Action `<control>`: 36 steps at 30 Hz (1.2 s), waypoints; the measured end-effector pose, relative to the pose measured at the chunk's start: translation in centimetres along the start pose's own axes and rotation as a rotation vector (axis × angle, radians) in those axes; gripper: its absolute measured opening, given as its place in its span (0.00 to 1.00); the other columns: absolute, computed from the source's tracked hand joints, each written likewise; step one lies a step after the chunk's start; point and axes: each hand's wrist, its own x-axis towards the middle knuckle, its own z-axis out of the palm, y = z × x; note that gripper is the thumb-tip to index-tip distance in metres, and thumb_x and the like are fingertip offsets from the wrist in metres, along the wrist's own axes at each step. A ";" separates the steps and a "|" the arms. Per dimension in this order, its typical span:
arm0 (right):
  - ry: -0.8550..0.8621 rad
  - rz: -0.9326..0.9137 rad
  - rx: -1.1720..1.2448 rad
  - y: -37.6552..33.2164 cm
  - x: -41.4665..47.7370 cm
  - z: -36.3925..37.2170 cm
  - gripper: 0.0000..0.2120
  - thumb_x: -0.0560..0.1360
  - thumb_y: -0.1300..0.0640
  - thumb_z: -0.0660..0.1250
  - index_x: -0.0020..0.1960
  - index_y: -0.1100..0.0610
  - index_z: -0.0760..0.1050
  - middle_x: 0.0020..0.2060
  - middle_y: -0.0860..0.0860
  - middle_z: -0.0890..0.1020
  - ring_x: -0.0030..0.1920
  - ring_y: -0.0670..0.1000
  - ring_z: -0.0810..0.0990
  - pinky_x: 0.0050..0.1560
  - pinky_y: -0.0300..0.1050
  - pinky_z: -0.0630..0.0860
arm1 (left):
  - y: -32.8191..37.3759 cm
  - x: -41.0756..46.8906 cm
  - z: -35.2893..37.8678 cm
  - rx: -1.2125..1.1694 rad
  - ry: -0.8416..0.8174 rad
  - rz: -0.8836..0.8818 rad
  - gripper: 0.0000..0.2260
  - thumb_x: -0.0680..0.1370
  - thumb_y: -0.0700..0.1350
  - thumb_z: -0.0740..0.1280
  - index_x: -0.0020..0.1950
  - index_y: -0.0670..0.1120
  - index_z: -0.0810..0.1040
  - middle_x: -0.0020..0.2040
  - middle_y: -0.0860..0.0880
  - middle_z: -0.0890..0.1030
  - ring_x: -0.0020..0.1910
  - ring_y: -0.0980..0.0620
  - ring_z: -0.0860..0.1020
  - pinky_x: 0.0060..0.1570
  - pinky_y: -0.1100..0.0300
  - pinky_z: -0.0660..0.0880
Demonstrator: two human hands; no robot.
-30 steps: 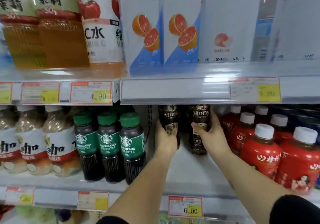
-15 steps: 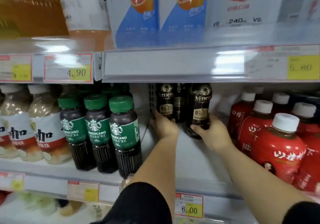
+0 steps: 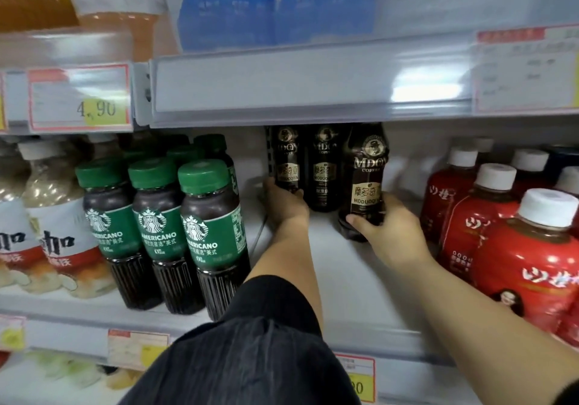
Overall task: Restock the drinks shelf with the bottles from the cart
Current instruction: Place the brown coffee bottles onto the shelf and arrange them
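Both hands grip dark coffee bottles deep on the white shelf [image 3: 338, 279]: the left hand [image 3: 286, 204] wraps the rear-left bottle [image 3: 286, 160], the right hand [image 3: 391, 232] clasps the nearer front bottle [image 3: 365, 179], with a 3rd bottle [image 3: 324, 169] between them. Green-capped bottles [image 3: 200, 232] stand left, red bottles [image 3: 532, 263] right, price tags [image 3: 78, 97] above. Since 0.5 s ago the view sits lower and closer, and the front bottle stands further forward
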 end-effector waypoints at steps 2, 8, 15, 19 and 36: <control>-0.002 -0.002 0.005 0.1 0.1 0.1 0.22 0.70 0.54 0.73 0.62 0.57 0.73 0.54 0.55 0.80 0.56 0.56 0.77 0.50 0.42 0.70 | -0.2 0.3 0.3 0.004 0.001 0.009 0.22 0.73 0.34 0.68 0.66 0.41 0.68 0.65 0.39 0.72 0.61 0.41 0.74 0.55 0.56 0.72; -0.004 -0.010 0.032 -0.1 0.1 0.1 0.21 0.70 0.56 0.73 0.61 0.58 0.73 0.54 0.55 0.80 0.55 0.55 0.78 0.50 0.43 0.70 | -0.5 0.4 0.4 0.020 -0.005 0.046 0.23 0.73 0.34 0.68 0.67 0.40 0.67 0.65 0.40 0.71 0.62 0.40 0.73 0.59 0.55 0.70; -0.090 0.002 0.021 -1.2 -0.6 -0.7 0.20 0.71 0.59 0.71 0.61 0.59 0.72 0.55 0.57 0.79 0.54 0.56 0.77 0.47 0.42 0.68 | 0.9 -2.5 -0.5 0.198 -0.088 -0.029 0.20 0.74 0.36 0.64 0.66 0.41 0.68 0.64 0.40 0.73 0.61 0.41 0.73 0.58 0.55 0.71; -0.141 -0.013 -0.028 -1.9 -1.1 -1.2 0.21 0.70 0.59 0.72 0.61 0.60 0.72 0.56 0.57 0.79 0.57 0.58 0.76 0.50 0.43 0.69 | 1.9 -10.0 -5.4 0.127 -0.487 0.203 0.17 0.77 0.35 0.63 0.65 0.41 0.72 0.56 0.47 0.76 0.54 0.51 0.75 0.46 0.66 0.69; -0.300 -0.057 -0.095 -6.1 1.5 6.3 0.33 0.65 0.51 0.77 0.64 0.57 0.67 0.57 0.53 0.79 0.58 0.54 0.77 0.53 0.42 0.71 | -4.5 -12.8 -17.7 0.548 -0.580 1.282 0.16 0.69 0.32 0.71 0.55 0.44 0.79 0.49 0.48 0.80 0.42 0.51 0.80 0.44 0.58 0.78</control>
